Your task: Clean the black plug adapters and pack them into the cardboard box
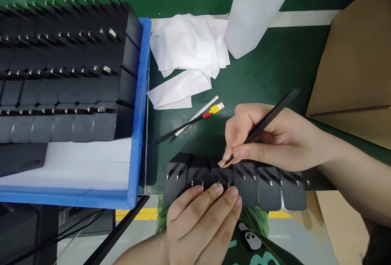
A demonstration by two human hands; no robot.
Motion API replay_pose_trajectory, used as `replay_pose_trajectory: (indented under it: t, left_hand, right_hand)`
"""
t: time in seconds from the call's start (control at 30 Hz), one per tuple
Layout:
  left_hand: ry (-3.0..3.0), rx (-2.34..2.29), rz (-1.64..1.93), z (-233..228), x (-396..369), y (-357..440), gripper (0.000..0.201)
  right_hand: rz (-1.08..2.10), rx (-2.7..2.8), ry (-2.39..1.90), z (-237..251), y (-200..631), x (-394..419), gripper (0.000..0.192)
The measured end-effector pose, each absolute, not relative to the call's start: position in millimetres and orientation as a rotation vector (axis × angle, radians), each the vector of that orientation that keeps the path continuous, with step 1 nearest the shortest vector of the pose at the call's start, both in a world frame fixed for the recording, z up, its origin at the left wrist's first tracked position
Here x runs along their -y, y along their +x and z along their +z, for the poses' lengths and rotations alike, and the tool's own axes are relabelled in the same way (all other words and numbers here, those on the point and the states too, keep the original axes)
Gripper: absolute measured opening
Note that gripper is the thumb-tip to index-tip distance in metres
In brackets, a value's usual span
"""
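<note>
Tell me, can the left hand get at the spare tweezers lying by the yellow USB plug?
Probably yes. The left hand rests on the row of black chargers, and the spare tweezers lie on bare green mat just beyond the row, nothing lying over them. The hand would just have to reach over the chargers.

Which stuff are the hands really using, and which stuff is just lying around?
Being used:
- left hand steadying the row of black plugs
- right hand holding black tweezers, tip on one plug

Just lying about:
- blue bin full of more plugs
- white papers
- spare tweezers
- yellow connector
- cardboard
</note>
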State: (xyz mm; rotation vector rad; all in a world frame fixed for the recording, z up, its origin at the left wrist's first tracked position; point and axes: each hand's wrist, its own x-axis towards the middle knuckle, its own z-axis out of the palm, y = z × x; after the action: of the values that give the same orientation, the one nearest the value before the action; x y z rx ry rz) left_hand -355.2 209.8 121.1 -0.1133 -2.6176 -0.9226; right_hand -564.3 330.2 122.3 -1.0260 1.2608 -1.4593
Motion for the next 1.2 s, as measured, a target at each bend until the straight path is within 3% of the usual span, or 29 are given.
replay_pose_trajectory:
  t: [1.2]
  left_hand:
    - [-0.11,2.555,-0.917,116.4,-212.3,-353.0,0.021]
  right_hand:
    - [-1.467,-1.332,-1.074,121.6,-564.2,-330.9,0.014]
